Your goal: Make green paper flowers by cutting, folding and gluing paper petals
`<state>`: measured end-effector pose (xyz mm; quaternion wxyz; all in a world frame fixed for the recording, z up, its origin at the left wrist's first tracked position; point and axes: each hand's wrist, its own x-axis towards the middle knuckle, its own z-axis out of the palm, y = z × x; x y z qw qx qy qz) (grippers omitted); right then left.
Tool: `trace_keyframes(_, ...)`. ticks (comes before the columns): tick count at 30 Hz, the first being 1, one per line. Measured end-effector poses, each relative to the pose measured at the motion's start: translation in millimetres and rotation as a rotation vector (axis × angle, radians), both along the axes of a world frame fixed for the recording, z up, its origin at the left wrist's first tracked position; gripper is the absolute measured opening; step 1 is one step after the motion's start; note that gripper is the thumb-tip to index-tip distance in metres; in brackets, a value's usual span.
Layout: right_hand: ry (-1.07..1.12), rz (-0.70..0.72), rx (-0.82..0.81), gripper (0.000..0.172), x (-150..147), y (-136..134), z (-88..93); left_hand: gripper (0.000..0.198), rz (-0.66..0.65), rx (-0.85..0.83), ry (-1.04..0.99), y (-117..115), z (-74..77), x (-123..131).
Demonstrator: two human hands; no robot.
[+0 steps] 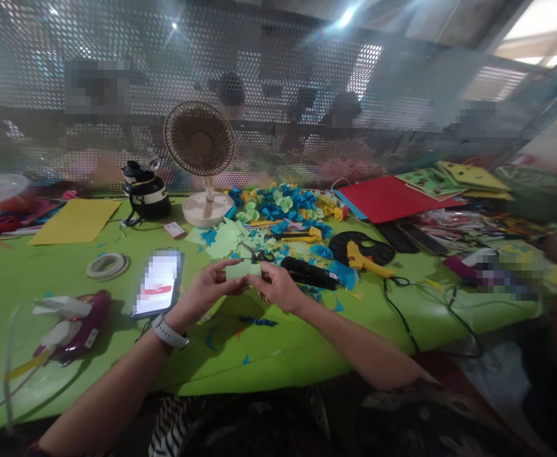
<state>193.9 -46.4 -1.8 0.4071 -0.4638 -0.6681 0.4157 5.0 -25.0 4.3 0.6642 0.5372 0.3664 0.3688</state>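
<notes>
1. Left forearm (pixel 116 371) and right forearm (pixel 361 343), converging over the near edge of the worktop (pixel 301 358).
2. Left hand (pixel 210 285), fingers pinching one end of pale-green paper (pixel 241 271).
3. Right hand (pixel 278 287), fingers closed on the other, above the worktop.

Both arms extended forward, converging centrally. Bare left forearm (pixel 120 377) angles up from lower left; bare right forearm (pixel 354 346) angles up from lower right. Bare left hand (pixel 210 287) and bare right hand (pixel 281 289) face each other, near together, fingers bent, each in a thumb-and-finger pinch.
</notes>
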Motion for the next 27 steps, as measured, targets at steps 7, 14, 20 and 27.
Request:
trace_keyframes(7, 0.014, 0.035, -0.049, 0.04, 1, 1, 0.7, 0.067, -0.019, 0.026, 0.044, 1, 2.1, -2)
trace_keyframes(14, 0.134, -0.043, -0.088, 0.041, 3, 0, 10.9, 0.064, 0.001, 0.034, 0.02, 8, 4.8, -10)
trace_keyframes(20, 0.289, 0.049, -0.285, 0.042, 4, 1, 12.8, 0.07, -0.02, 0.069, 0.053, 6, 7.1, -11)
trace_keyframes(27, 0.322, 0.117, -0.379, 0.038, 5, 4, 10.0, 0.07, -0.026, 0.067, 0.08, 6, 7.0, -9)
